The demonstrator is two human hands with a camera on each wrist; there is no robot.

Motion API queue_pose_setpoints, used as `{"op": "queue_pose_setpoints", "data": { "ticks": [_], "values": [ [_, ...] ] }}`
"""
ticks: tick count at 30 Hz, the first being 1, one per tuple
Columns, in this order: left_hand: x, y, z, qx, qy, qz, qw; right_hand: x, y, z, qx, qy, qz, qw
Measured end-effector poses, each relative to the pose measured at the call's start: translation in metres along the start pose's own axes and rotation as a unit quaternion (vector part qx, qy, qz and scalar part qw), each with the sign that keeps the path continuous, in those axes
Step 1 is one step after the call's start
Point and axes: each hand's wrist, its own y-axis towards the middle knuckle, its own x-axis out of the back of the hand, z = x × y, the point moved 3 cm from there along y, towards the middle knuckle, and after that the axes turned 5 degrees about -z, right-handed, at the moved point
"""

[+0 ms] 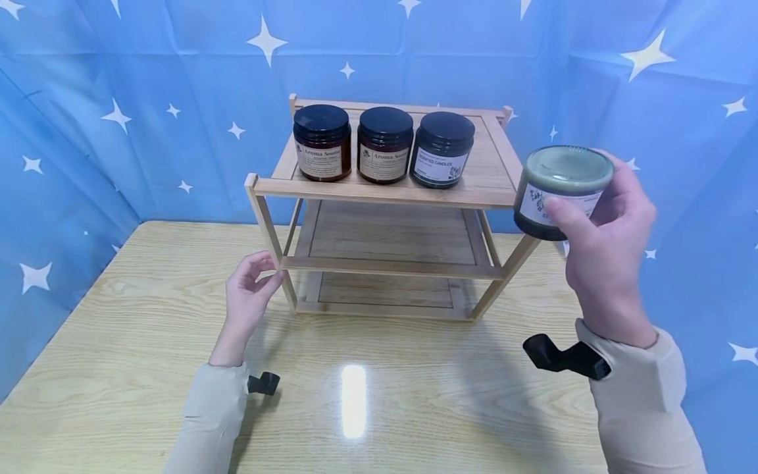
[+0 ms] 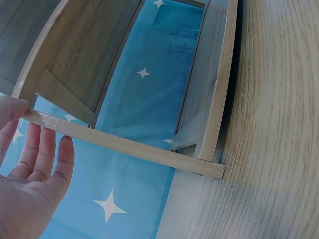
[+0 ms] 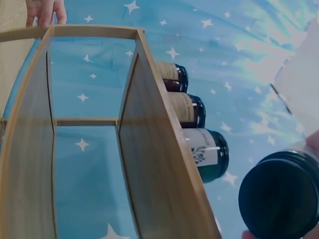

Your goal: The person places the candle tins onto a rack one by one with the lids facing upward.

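Observation:
My right hand (image 1: pixel 616 230) grips a green glass candle jar (image 1: pixel 565 187) to the right of the rack's top shelf. The jar is upside down, its pale base up and its black lid (image 3: pixel 279 196) facing the right wrist camera. At the rack's front left leg is my left hand (image 1: pixel 251 289), with thumb and fingers on either side of the post (image 2: pixel 124 142) near the middle shelf. On the top of the wooden rack (image 1: pixel 385 191) stand two brown candle jars (image 1: pixel 322 145) (image 1: pixel 385 146) and a dark green one (image 1: pixel 441 151), all with black lids.
The three-tier rack stands on a wood-grain table (image 1: pixel 148 368). Behind it and at the sides hangs a blue cloth (image 1: pixel 195 99) with white stars. A black wrist mount (image 1: pixel 565 357) sticks out from the right sleeve, and a smaller one (image 1: pixel 263 383) from the left.

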Motion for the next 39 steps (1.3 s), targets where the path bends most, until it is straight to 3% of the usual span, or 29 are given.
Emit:
{"op": "queue_pose_setpoints", "data": {
  "ticks": [8, 14, 39],
  "values": [
    [-0.001, 0.001, 0.0, -0.005, -0.007, 0.007, 0.9999, -0.009, 0.013, 0.008, -0.042, -0.002, 0.026, 0.999],
    [-0.001, 0.002, 0.001, -0.007, -0.002, 0.01, 0.9999, -0.013, 0.018, 0.007, -0.049, -0.009, 0.037, 0.998],
    [0.0, 0.0, 0.0, 0.0, -0.006, 0.007, 1.0, -0.008, 0.044, 0.0, -0.046, -0.094, -0.02, 0.994]
  ]
}}
